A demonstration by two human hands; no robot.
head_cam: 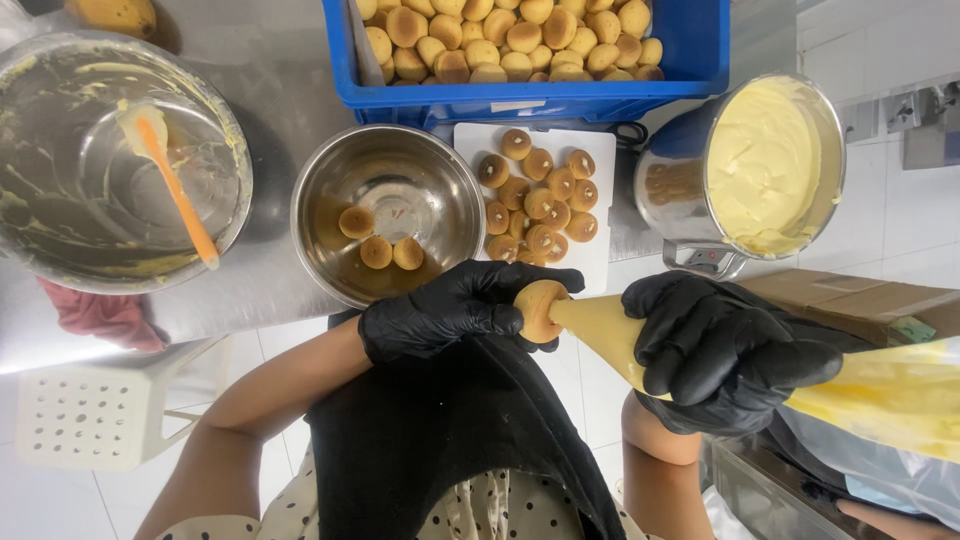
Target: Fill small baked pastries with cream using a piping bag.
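My left hand [450,310], in a black glove, holds a small round golden puff [538,308] by its side. My right hand [725,350], also gloved in black, grips a clear piping bag [900,395] full of yellow cream, its tip pressed into the puff. Both hands are in front of my black apron, just below the steel table's edge. A steel bowl [325,190] above my left hand holds three puffs. A white board [590,260] beside it carries several more puffs.
A blue crate [700,60] of several puffs sits at the table's far side. A steel pot [680,170] of yellow cream stands at right. A large smeared bowl [60,130] with an orange spatula [180,195] is at left, over a red cloth [100,315]. A white stool [90,415] stands below.
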